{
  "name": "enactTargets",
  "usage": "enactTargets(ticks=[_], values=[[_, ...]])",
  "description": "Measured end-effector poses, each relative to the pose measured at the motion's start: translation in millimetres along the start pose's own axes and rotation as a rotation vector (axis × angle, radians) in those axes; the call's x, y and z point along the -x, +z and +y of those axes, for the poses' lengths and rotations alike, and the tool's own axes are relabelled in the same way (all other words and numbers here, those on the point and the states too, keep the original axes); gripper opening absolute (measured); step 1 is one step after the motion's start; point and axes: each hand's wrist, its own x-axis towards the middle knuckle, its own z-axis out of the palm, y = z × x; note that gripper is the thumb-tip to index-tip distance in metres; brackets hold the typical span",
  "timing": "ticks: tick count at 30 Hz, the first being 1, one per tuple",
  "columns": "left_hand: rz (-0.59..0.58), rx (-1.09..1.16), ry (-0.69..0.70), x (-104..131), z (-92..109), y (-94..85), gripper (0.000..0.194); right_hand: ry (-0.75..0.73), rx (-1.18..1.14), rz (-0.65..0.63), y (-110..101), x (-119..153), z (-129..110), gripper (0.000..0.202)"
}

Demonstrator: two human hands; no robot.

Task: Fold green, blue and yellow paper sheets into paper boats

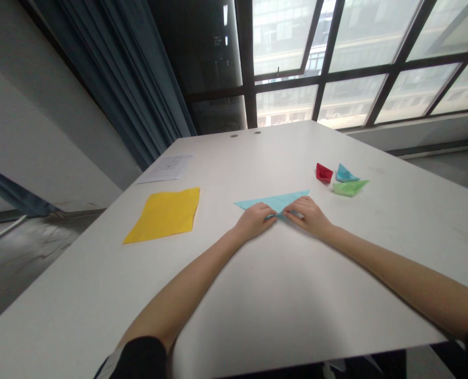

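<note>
A light blue sheet of paper (pixel 275 202), folded into a triangle, lies on the white table with its long edge away from me. My left hand (pixel 256 219) pinches its near corner from the left, fingers closed. From the right, my right hand (pixel 307 215) pinches the same corner, fingertips almost touching those of the left. The fingers cover part of the paper's near edge, so the exact fold there is hidden.
Right of my hands stand a red paper boat (pixel 324 173), a blue paper boat (pixel 346 174) and a green paper boat (pixel 350 188). Yellow paper (pixel 163 215) lies at left, with a printed white sheet (pixel 166 168) behind it on the white table (pixel 257 295).
</note>
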Motion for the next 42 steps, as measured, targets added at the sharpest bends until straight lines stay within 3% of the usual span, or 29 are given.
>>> enactTargets(ticks=[4,10,16,20,24,27,30,34,38,42], values=[[0.053,0.027,-0.017,-1.5,3.3,2.4,0.015,-0.017,-0.012,0.024,1.2,0.3,1.3,0.012],[0.088,0.033,-0.010,-1.2,1.9,2.0,0.014,-0.020,-0.009,-0.081,-0.2,-0.2,6.6,0.010],[0.108,-0.037,0.034,-3.7,12.8,-0.2,0.017,-0.057,0.000,-0.122,4.2,0.1,10.8,0.012],[0.024,-0.134,0.106,-4.4,18.6,2.8,0.021,-0.048,-0.043,-0.179,3.9,1.9,9.5,0.016],[-0.074,-0.278,0.187,-2.7,19.4,1.6,0.022,-0.030,-0.226,-0.264,-6.0,0.7,15.0,0.033],[-0.141,-0.366,0.241,-1.6,20.6,-1.0,0.022,0.130,-0.398,-0.208,-13.0,-6.7,22.0,0.033],[-0.228,-0.427,0.289,-0.8,22.7,-0.3,0.021,0.408,-0.741,-0.212,-12.3,-19.4,24.9,0.028],[-0.286,-0.486,0.352,-0.6,23.4,5.2,0.021,0.729,-1.373,-0.399,1.8,-35.7,21.5,0.039],[-0.235,-0.508,0.411,-2.4,23.2,8.0,0.024,0.860,-1.631,-0.575,20.1,-44.7,15.5,0.050],[-0.152,-0.507,0.465,-5.6,23.8,7.8,0.027,0.915,-1.702,-0.699,29.9,-49.9,9.3,0.055]])
